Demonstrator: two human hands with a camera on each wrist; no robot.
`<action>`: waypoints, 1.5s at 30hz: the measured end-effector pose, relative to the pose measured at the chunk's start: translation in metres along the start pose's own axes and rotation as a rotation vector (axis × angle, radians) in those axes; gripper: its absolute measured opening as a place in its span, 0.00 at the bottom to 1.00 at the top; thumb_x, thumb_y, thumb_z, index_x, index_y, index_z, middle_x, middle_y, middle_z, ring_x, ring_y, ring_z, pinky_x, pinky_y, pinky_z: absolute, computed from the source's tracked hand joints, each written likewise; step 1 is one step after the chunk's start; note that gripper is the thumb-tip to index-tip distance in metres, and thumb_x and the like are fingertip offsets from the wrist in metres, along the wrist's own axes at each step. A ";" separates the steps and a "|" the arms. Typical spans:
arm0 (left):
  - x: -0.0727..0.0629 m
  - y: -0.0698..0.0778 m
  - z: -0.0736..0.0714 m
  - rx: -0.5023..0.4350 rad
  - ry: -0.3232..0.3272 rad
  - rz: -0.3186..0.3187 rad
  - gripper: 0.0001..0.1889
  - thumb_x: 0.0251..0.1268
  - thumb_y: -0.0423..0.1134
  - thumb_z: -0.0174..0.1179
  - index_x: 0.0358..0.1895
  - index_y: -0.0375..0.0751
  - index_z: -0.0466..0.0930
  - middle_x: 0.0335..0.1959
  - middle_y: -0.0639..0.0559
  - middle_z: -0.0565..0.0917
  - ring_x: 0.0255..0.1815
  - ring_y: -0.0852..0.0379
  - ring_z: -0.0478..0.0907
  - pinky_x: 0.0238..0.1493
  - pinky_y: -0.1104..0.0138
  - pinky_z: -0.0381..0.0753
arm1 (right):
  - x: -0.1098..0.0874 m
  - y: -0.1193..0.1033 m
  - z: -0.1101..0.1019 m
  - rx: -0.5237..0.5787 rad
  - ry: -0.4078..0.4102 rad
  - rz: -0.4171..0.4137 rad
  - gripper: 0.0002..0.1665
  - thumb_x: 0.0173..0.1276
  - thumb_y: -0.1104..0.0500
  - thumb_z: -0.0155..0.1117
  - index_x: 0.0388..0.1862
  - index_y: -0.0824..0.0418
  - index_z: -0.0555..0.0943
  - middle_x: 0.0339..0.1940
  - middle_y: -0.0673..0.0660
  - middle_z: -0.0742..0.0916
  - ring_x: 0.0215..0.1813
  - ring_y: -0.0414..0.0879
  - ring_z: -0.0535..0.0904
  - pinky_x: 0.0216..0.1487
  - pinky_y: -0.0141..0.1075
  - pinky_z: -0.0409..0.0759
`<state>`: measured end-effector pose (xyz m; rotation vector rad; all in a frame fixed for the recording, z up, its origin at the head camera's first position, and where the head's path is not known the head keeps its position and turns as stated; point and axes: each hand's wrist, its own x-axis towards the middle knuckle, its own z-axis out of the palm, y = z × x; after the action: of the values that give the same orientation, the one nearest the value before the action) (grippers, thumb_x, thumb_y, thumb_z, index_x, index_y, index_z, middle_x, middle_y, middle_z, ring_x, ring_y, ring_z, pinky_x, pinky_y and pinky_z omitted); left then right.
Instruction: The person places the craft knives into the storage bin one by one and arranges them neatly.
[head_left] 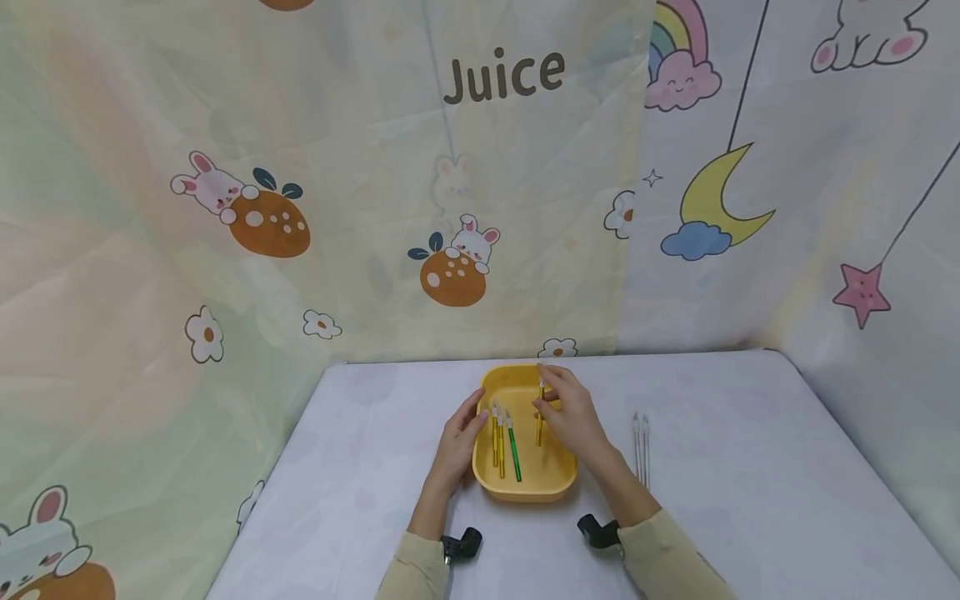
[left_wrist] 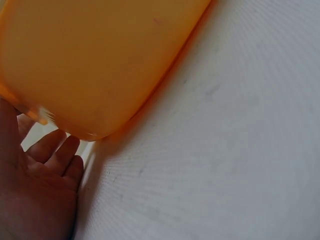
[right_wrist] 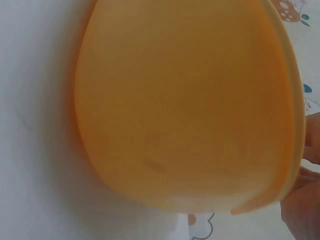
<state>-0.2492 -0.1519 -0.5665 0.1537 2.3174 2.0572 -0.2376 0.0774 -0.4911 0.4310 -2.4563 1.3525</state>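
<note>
A yellow plastic tray (head_left: 525, 492) with rounded corners sits on the table. My left hand (head_left: 452, 446) holds its left side, the thumb at the rim and the fingers along the outer wall; in the left wrist view the fingers are bent against the tray. Over the tray's right half, my right hand (head_left: 576, 414) pinches a slim yellow pen-like stick (head_left: 539, 432) upright between thumb and fingers. Inside on the left lie two similar yellow sticks (head_left: 501, 454) with pale tips and a green stick (head_left: 514, 457). The right wrist view shows mostly the tray's outer wall (right_wrist: 185, 100).
Several thin whitish sticks (head_left: 642, 446) lie side by side on the white table (head_left: 750, 467), right of the tray and partly behind the right forearm. A cartoon-printed cloth (head_left: 360, 208) hangs behind the table. Black wrist cameras (head_left: 463, 544) sit on both wrists.
</note>
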 end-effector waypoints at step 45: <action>0.002 -0.003 -0.002 0.011 -0.010 -0.006 0.25 0.79 0.56 0.55 0.76 0.71 0.68 0.82 0.61 0.64 0.85 0.50 0.56 0.83 0.48 0.57 | 0.001 -0.002 0.046 -0.097 -0.117 0.125 0.38 0.66 0.68 0.74 0.75 0.63 0.74 0.70 0.62 0.79 0.43 0.43 0.83 0.38 0.28 0.85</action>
<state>-0.2517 -0.1536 -0.5690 0.1564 2.3207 2.0360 -0.2433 0.0369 -0.5129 0.3472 -2.6720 1.2814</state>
